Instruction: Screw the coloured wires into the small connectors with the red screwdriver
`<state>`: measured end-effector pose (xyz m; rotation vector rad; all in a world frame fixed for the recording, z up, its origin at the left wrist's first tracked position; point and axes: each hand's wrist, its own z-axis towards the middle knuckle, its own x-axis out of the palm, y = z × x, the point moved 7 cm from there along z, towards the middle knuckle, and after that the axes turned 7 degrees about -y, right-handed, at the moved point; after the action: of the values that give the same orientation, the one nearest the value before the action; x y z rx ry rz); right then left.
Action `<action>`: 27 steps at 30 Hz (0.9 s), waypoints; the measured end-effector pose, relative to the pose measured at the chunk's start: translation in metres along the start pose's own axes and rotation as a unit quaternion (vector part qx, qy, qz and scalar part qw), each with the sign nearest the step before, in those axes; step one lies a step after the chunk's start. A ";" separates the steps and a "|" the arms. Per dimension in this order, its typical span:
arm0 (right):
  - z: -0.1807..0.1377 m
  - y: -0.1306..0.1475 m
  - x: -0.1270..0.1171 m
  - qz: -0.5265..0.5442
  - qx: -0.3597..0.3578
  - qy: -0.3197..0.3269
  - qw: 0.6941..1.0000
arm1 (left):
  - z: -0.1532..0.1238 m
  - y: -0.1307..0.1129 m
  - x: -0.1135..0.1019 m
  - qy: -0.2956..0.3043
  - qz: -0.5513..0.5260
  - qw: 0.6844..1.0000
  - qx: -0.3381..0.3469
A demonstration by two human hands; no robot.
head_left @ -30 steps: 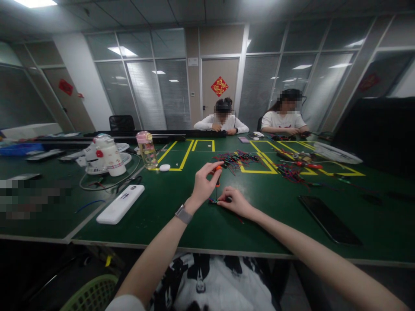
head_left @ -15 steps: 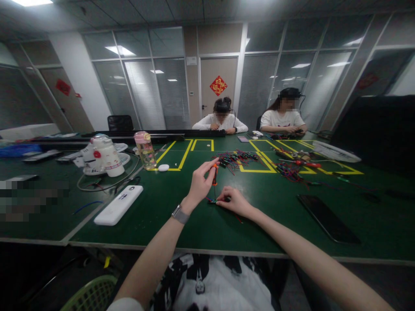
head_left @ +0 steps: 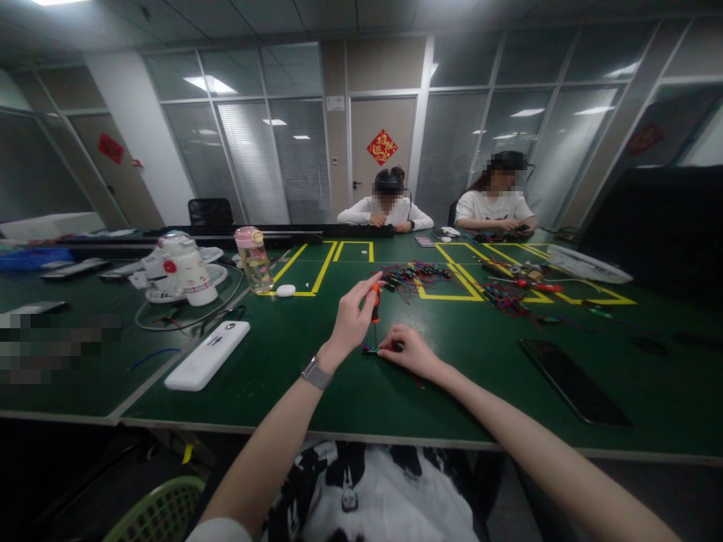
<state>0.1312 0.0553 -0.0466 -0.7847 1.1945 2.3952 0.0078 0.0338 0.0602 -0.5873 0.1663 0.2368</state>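
My left hand [head_left: 355, 310] is closed on the orange and black handle of a screwdriver [head_left: 376, 307]. The screwdriver stands upright, its thin shaft pointing down at a small green connector board with wires [head_left: 370, 350] on the table. Pinched in the fingertips of my right hand [head_left: 410, 351] is the right end of that board. Its red wire trails out beneath the right hand. Whether the tip sits in a screw is too small to tell. Just beyond my hands lies a pile of similar wired boards [head_left: 418, 277].
A white power bank [head_left: 208, 355] lies left, a black phone [head_left: 573, 380] right. Behind are a pink-lidded bottle [head_left: 253, 260] and a white kettle-like jug [head_left: 192, 271]. Another wire bundle [head_left: 505, 299] and red-handled pliers [head_left: 539, 286] lie right. Two people sit across the green table [head_left: 282, 391].
The view has shifted very slightly. Both hands keep their places, the screwdriver still upright over the small board, with its handle turned a little at most.
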 end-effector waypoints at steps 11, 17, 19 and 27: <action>0.000 0.000 0.000 -0.006 0.001 0.003 1.000 | 0.000 -0.001 -0.002 -0.018 0.039 0.999 -0.003; 0.001 0.002 0.000 -0.013 -0.005 0.003 1.000 | 0.001 -0.002 0.001 -0.008 0.011 1.000 0.004; 0.001 0.002 -0.001 -0.011 -0.002 0.003 1.000 | 0.001 -0.003 -0.001 -0.029 0.028 0.999 0.011; 0.001 -0.001 0.000 -0.009 0.000 0.001 1.000 | -0.002 -0.007 0.003 -0.008 0.009 1.000 0.010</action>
<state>0.1312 0.0568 -0.0471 -0.7943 1.1823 2.3803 0.0122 0.0273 0.0620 -0.5645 0.1591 0.2572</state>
